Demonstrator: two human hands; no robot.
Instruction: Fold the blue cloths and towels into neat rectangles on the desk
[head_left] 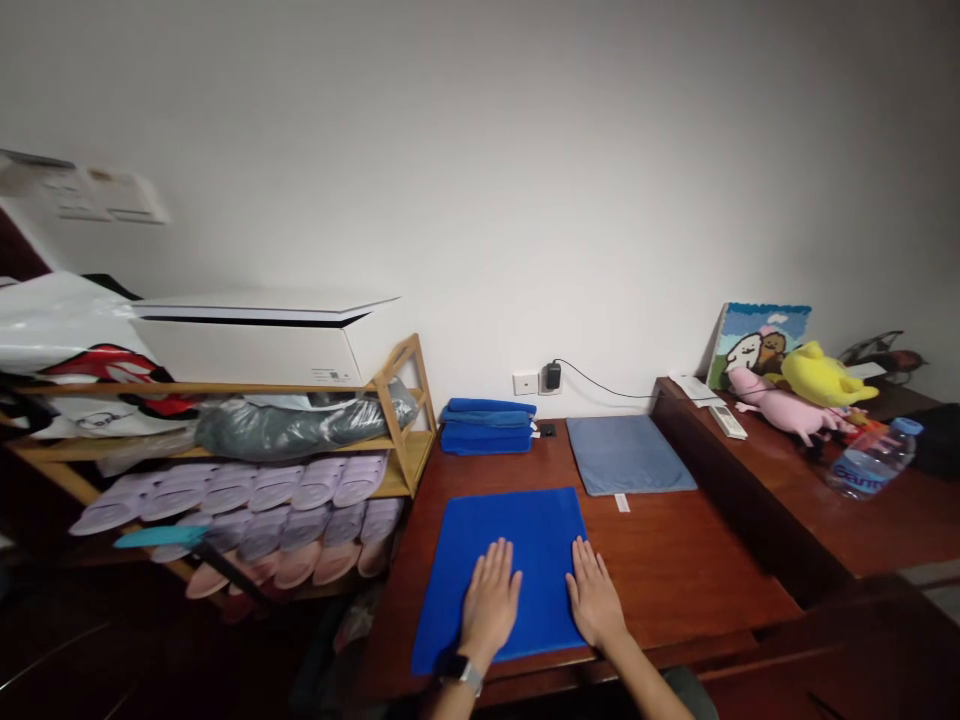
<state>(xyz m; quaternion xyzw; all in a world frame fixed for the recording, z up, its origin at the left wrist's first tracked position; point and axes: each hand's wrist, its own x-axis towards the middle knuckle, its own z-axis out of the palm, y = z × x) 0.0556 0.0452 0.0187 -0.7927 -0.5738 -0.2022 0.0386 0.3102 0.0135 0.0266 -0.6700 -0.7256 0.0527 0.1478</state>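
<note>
Gripping nothing with the left hand (491, 598) or right hand (595, 592); resting both palm down, fingers straight, nearly together, unclenched. Touching the flat bright-blue rectangular cloth (536, 535): left fingers inside its area, right fingers along its right edge. Covering the reddish-brown wooden table (675, 570) in part; behind, showing a folded blue cloth stack (487, 435) and, rightward, a flat grey-blue cloth (630, 455). Farther right, bearing a pink plush toy (780, 405) and clear plastic bottle (870, 465) on a brown wooden surface (795, 500); leftward, holding lilac slippers (247, 488) on a wooden rack (391, 430).

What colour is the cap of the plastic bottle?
The bottle cap is blue, seen in the head view.
</note>
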